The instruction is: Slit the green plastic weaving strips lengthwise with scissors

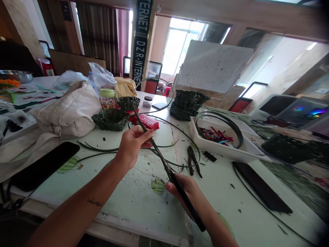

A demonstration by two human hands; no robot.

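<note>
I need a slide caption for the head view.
Left hand holding long, dark-green strip; right hand, black-handled scissors.

Between the two forearms [97, 199], the tabletop [141, 214] leaves room to pass; beyond, the pliers [190, 157], white tray [218, 148] and coil [241, 134] block the right side, a bag [70, 111] the left.

on the dark vertical banner [141, 41] at the far middle, pale capitals read "ternet", cut off above, and below that "dzr-interne", while the script tattoo [95, 202] on the near left forearm [102, 192] is too small to read.
</note>
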